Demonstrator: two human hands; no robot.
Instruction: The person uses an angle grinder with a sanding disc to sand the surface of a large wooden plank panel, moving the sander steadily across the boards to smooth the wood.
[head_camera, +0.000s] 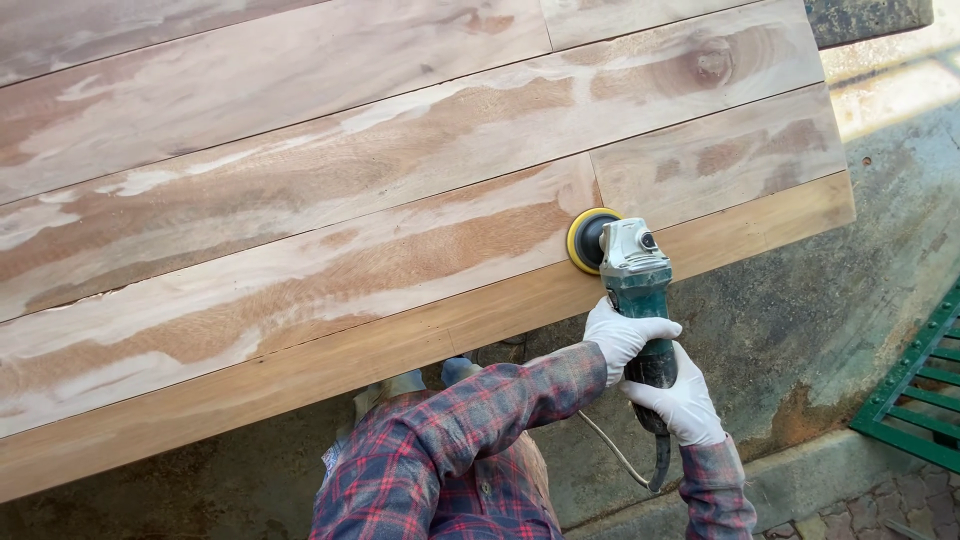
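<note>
We hold a green sander (638, 290) with a grey head and a yellow-rimmed round pad (583, 240), its pad pressed against the table (300, 200) near the right end of the near edge. Our left hand (624, 337), in a white glove, closes around the sander's body, and our right hand (680, 400), also gloved, grips the rear handle. The table is pale planks with reddish-brown streaks. A cord (612, 448) hangs below.
</note>
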